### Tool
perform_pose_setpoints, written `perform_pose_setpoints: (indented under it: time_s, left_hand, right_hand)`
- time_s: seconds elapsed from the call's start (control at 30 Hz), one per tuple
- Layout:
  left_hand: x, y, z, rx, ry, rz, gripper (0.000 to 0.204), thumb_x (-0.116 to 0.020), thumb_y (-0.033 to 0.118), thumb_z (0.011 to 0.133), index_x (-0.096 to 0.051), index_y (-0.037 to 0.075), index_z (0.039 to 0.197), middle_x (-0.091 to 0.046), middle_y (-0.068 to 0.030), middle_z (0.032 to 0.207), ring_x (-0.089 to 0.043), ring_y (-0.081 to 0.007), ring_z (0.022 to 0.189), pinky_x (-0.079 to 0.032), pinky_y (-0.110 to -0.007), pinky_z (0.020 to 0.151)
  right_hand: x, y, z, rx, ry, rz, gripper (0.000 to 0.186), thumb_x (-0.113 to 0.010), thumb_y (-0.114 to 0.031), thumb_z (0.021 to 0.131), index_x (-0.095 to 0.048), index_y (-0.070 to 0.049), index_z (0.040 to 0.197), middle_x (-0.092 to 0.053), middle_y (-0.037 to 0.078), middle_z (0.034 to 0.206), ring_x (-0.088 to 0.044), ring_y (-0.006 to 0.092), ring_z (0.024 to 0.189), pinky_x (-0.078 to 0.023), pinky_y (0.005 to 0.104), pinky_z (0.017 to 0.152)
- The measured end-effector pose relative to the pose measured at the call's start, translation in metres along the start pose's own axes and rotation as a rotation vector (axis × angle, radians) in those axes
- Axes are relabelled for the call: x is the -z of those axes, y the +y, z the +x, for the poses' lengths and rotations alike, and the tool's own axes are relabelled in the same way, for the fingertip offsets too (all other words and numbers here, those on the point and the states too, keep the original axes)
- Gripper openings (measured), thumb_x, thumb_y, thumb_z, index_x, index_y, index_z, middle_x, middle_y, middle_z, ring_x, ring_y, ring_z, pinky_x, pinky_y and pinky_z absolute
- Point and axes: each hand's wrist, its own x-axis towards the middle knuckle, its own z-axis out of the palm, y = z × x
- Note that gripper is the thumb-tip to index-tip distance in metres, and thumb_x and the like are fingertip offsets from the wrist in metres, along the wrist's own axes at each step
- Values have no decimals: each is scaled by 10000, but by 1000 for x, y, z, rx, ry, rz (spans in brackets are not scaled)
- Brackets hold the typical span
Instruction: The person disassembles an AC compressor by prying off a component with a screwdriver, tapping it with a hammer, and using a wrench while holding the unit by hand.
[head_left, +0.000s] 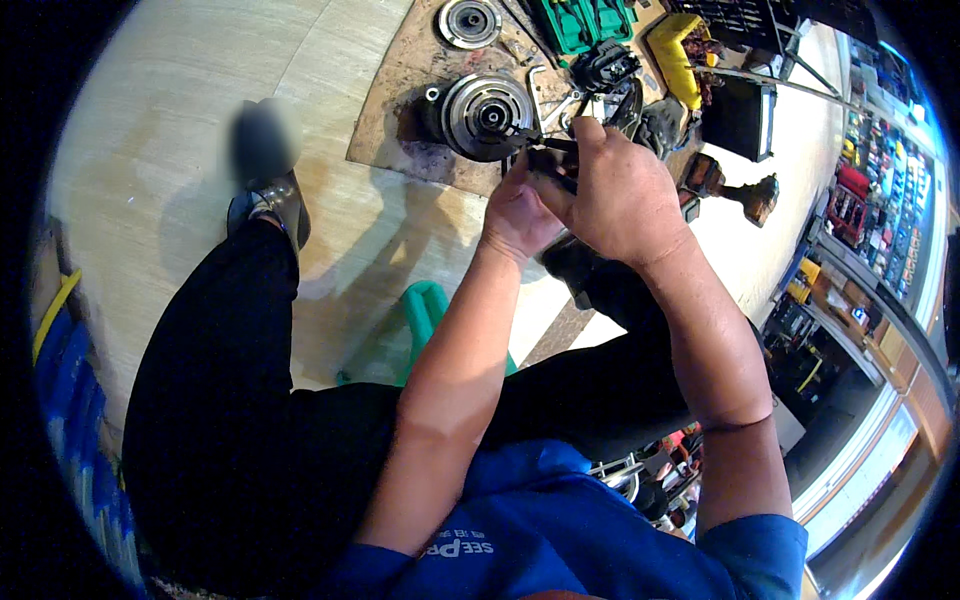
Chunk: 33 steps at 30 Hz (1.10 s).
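My left hand (521, 215) and my right hand (628, 190) are close together, both closed around a dark plier-like tool (548, 160). The fingers hide much of its handles. Its thin black tip reaches to the face of a round metal pulley (480, 112), near the hub; whether it touches cannot be made out. The pulley sits on a dark body lying on a stained brown board (385, 135). A second round metal disc (469, 22) lies farther back on the board. Beside the pulley rests a bent metal bar (534, 92).
An open green tool case (580, 25), a yellow case (675, 60) and loose wrenches (560, 108) lie at the back. A cordless power tool (745, 195) is right of my hands. A green tubular object (424, 315) stands below my left forearm. Stocked shelves (885, 190) line the right.
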Motion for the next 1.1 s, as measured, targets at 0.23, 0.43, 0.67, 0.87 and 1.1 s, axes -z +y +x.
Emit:
perform_pose_setpoints:
  time_s: [0.23,0.43,0.67,0.87,1.1]
  left_hand:
    - [-9,-28,21,-88,128,-47,554,-498,561,967,-583,98,1259,-655,-70,1169,-604,-243,1106,-434,-435,1027]
    - [-35,-31,28,-137,239,-44,515,-380,505,1018,-605,84,1213,-669,-76,1143,-610,-242,1101,-446,-420,1008]
    - [-50,-28,24,-131,334,79,447,-395,442,1023,-600,97,1220,-661,-50,1194,-601,-213,1128,-431,-404,1026]
    - [-43,-31,24,-130,369,67,441,-419,452,1019,-599,98,1212,-656,-53,1191,-603,-219,1125,-441,-403,1023]
    - [-40,-26,26,-105,425,76,450,-424,455,1017,-597,87,1209,-654,-63,1181,-605,-223,1119,-447,-397,1024]
  right_hand:
    - [5,8,4,-6,-53,21,526,-675,-412,868,-484,47,1039,-671,270,862,-666,442,846,-533,502,746]
    - [12,2,9,27,-114,-13,545,-680,-422,859,-468,32,1073,-672,282,895,-661,447,877,-526,501,764]
    - [16,10,11,113,-83,-88,561,-698,-441,839,-495,20,1086,-670,270,915,-661,446,900,-530,492,790]
    - [12,9,7,84,-75,-68,541,-686,-445,848,-506,21,1055,-667,274,909,-661,450,885,-528,500,775]
    - [9,14,9,105,-59,-39,516,-690,-425,845,-509,25,1021,-670,273,886,-664,446,868,-533,496,759]
